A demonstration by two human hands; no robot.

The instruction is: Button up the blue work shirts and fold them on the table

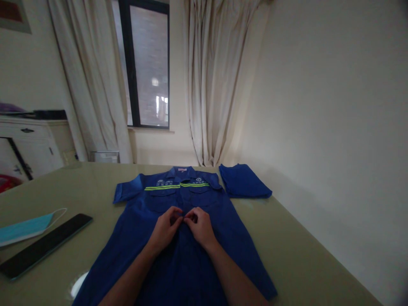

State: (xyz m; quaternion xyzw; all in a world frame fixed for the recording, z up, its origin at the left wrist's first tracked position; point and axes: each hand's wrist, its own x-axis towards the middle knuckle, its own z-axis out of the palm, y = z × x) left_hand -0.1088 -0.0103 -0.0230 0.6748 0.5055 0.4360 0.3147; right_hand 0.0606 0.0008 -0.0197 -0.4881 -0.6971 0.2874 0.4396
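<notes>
A blue short-sleeved work shirt (137,229) lies front side up, its collar away from me and a yellow-green stripe across the chest. At the middle of its front placket, below the chest pockets, both hands meet. My left hand (165,225) pinches the placket edge between thumb and fingers. Close beside it, my right hand (200,225) pinches the facing edge, with the fingertips of the two hands almost touching. Any button between them is too small and covered to make out.
A folded blue cloth (245,182) lies at the table's (280,246) far right, near the wall. On the left are a black phone (47,244) and a light-blue face mask (27,227). A white cabinet (35,144) stands beyond the left edge.
</notes>
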